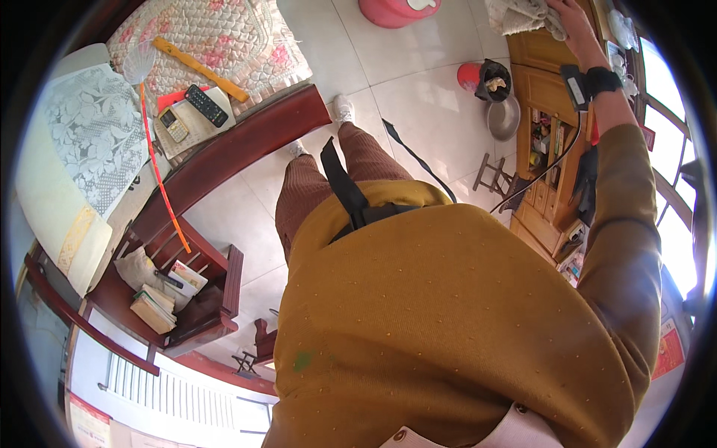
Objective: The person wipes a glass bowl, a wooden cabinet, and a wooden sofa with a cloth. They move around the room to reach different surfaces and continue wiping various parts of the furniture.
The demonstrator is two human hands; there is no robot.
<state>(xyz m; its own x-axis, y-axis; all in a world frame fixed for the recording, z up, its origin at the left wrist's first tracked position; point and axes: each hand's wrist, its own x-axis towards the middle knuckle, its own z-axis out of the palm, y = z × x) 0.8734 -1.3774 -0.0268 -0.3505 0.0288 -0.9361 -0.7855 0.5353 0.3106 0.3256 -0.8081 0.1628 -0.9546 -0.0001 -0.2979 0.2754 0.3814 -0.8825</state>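
My right hand (577, 31) reaches out at the upper right, partly cut off by the picture's edge. It grips a pale, patterned cloth (521, 17) near the top of a wooden cabinet (535, 50). A black strap with a small device (576, 88) sits at that wrist, and a dark cable runs down from it. My left hand is out of view. Before me are tiled floor (425, 106) and, to the left, a dark red wooden bench (263, 126) with a quilted floral pad (246, 45).
On the bench lie a remote control (206, 105), a yellow keypad phone (173, 124) and a yellow stick (199, 68). A fly swatter (159, 173) crosses its near end. A lined bin (493, 78), a metal basin (503, 119) and a folding stool (496, 176) stand by the cabinet.
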